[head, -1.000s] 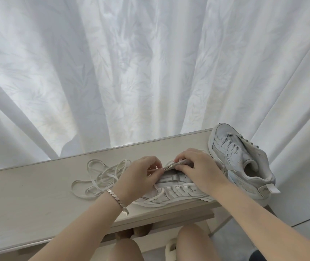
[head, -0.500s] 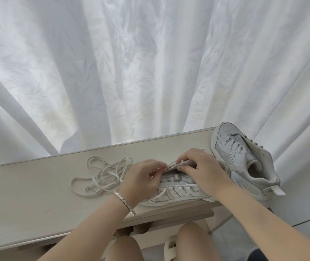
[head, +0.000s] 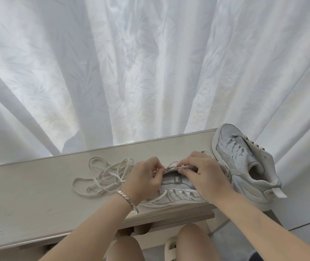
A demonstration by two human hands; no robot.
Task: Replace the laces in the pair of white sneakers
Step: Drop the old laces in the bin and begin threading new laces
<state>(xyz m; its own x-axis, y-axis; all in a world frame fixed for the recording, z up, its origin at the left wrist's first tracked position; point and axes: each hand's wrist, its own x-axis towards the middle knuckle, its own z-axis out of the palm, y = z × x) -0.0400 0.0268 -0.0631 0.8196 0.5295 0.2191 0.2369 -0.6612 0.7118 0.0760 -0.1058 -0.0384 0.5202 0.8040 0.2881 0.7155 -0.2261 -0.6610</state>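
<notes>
Two bare hands are shown at work on a low white trainer-style sneaker (head: 176,193), which is laid on its side at the near edge of a pale wood-grain surface (head: 37,194). The left hand (head: 143,182) is set at the 9 o'clock side of the shoe's opening. Its fingers are curled and a flat white lace end (head: 169,167) is pinched between thumb and forefinger. The right hand (head: 205,176) is set at the 3 o'clock side, with its fingers curled over the upper edge of the shoe, which is gripped there. A strand of the same lace is seen trailing down across the side of the shoe towards 7 o'clock.

A loose heap of flat white laces (head: 105,176) is spread on the surface at 9 o'clock from the held shoe, just beside the left hand. A second white laced sneaker (head: 244,162) is placed at 2 o'clock, at the right end of the surface, opening upward. Whether the two shoes touch is hidden by the right hand.

A silver link bracelet (head: 127,199) is worn on the left wrist. A white leaf-patterned curtain (head: 150,63) is hung at 12 o'clock. Bare knees and a pale slipper (head: 170,249) are visible at 6 o'clock, below the surface.
</notes>
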